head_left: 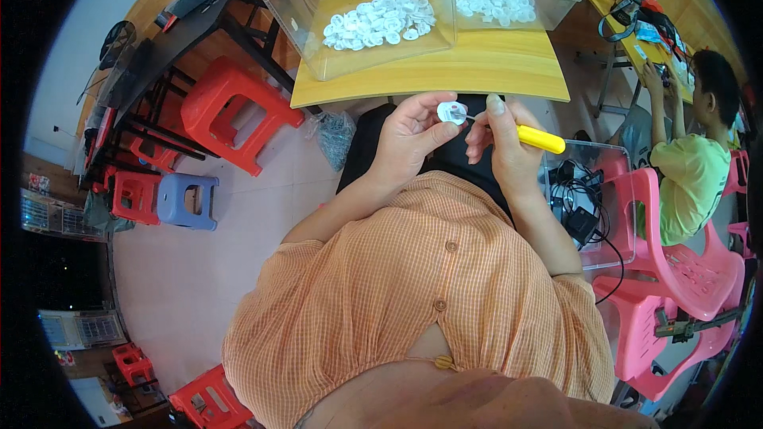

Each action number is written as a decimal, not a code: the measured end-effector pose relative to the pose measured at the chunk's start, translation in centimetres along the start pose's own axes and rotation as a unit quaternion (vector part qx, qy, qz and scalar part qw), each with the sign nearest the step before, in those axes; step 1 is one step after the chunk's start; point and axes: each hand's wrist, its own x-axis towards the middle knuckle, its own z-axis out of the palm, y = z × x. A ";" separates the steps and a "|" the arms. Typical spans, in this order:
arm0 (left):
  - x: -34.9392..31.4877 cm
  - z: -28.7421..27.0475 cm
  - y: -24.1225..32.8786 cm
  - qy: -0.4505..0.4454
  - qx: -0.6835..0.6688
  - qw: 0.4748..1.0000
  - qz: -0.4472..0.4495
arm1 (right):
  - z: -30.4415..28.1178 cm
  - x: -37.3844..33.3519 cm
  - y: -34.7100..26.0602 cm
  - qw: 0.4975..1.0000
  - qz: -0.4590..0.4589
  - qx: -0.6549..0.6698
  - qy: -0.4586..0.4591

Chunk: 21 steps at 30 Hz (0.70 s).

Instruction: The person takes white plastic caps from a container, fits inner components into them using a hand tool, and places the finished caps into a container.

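My left hand (414, 129) pinches a small round white plastic piece (451, 114) between thumb and fingers, just off the table's near edge. In my right hand (509, 137) is a screwdriver with a yellow handle (541, 140); its thin metal shaft points left and its tip meets the white piece. Whether the tip sits in a hole I cannot tell. Beyond my hands, a heap of similar white pieces (381, 21) lies in a clear plastic bin (316, 63). A second clear bin (548, 12) to its right holds more of them.
Both bins stand on a yellow wooden table (509, 71). A red stool (238, 111) and a blue stool (187, 200) are at left, near a bag of small metal parts (335, 141). At right are a bin of black cables (584, 214), pink chairs (683, 270) and a seated person (687, 159).
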 end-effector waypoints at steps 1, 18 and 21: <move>0.0 0.0 0.0 0.001 0.006 1.000 0.005 | 0.0 0.0 0.0 1.000 0.000 0.000 0.000; -0.4 0.1 -0.2 0.011 0.009 1.000 0.027 | 0.9 -1.1 -0.3 0.990 -0.106 -0.094 0.005; -0.4 0.0 -0.3 0.014 0.007 1.000 0.027 | 0.9 -1.2 -0.4 0.984 -0.124 -0.128 0.006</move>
